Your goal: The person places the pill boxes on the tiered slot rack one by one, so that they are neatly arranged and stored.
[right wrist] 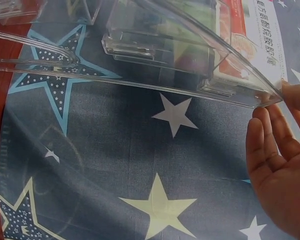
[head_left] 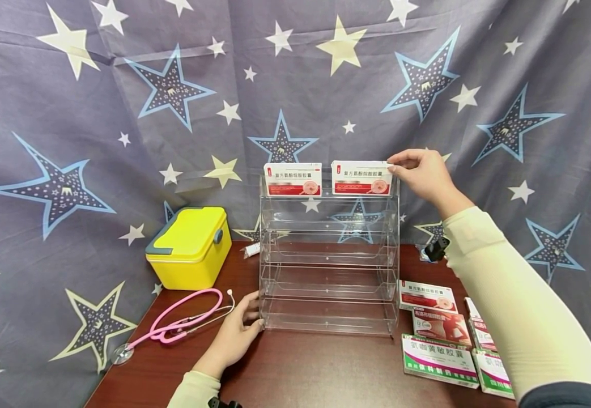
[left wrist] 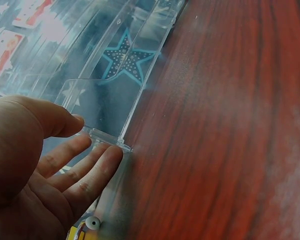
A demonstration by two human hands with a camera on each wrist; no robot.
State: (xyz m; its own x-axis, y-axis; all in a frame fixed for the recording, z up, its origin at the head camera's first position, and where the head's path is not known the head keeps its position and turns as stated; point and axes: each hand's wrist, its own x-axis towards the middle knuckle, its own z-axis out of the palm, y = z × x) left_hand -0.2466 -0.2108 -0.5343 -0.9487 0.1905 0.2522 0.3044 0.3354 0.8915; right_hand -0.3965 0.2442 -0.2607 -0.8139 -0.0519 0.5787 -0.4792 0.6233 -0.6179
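A clear tiered acrylic rack (head_left: 328, 292) stands on the table. On its top tier are two red-and-white medicine boxes, one at the left (head_left: 293, 179) and one at the right (head_left: 361, 178). My right hand (head_left: 425, 175) pinches the upper right corner of the right box with thumb and forefinger. In the right wrist view those fingers (right wrist: 277, 132) are right at the rack's top corner. Low down, my left hand (head_left: 236, 334) rests against the rack's left side, its fingers loosely bent. The left wrist view shows the fingertips (left wrist: 115, 152) at the rack's bottom corner.
Right of the rack lie several medicine boxes, among them a red-and-white one (head_left: 428, 296), a red one (head_left: 440, 327) and a green-and-white one (head_left: 439, 361). A yellow case (head_left: 188, 249) and a pink stethoscope (head_left: 173, 331) are at the left. A star-patterned curtain (head_left: 198, 147) hangs behind.
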